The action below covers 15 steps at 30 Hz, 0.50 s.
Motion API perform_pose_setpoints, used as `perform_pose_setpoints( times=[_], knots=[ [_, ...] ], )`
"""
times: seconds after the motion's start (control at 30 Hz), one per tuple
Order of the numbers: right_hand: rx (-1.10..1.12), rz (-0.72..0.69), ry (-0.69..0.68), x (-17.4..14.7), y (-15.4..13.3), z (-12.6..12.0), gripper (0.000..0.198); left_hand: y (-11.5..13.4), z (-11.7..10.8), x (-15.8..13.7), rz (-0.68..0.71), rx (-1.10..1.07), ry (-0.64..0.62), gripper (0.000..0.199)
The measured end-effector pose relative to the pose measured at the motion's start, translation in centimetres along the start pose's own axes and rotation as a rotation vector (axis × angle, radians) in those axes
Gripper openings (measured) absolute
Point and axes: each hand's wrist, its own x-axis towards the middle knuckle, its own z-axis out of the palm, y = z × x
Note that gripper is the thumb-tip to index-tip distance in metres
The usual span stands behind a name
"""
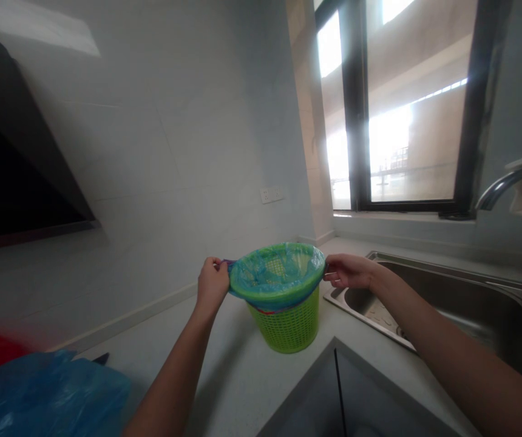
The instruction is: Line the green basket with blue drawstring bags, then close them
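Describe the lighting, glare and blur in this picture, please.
Head view: strong glare from the window washes out the panes and hazes the faucet; the blue bag at lower left is blurred; the green basket and both hands, left hand and right hand, stay reasonably sharp; wide-angle distortion bends the edges.

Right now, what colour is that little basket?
Lime green basket, lined with a blue bag; head view.

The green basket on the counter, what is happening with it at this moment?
A person holds the rim of a green plastic basket from both sides. The left hand and the right hand each grip the edge of a blue bag that is stretched over the rim as a liner. The basket stands on the grey countertop, beside a steel sink. Another blue bag lies at the lower left.
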Motion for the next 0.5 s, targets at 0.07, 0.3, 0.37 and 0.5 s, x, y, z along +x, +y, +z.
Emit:
perform_pose_setpoints(
  times=[0.07,0.3,0.37,0.5],
  knots=[
    [-0.056,-0.077,0.127,0.3,0.1,0.5,0.014,0.0,0.3,0.0,-0.028,-0.005,0.009,0.01],
    [-0.879,-0.551,0.752,0.0,0.2,1.1,0.025,0.8,0.4,-0.7,-0.049,-0.005,-0.028,0.007],
    [-1.056,-0.618,0.87,-0.6,-0.1,1.6,0.021,1.7,-0.1,-1.3,-0.024,0.01,-0.053,0.008],
    [-1.026,-0.626,0.883,-1.6,-0.8,2.7,0.005,3.7,-1.2,-2.8,0.058,0.137,-0.087,0.011]
  ],
)
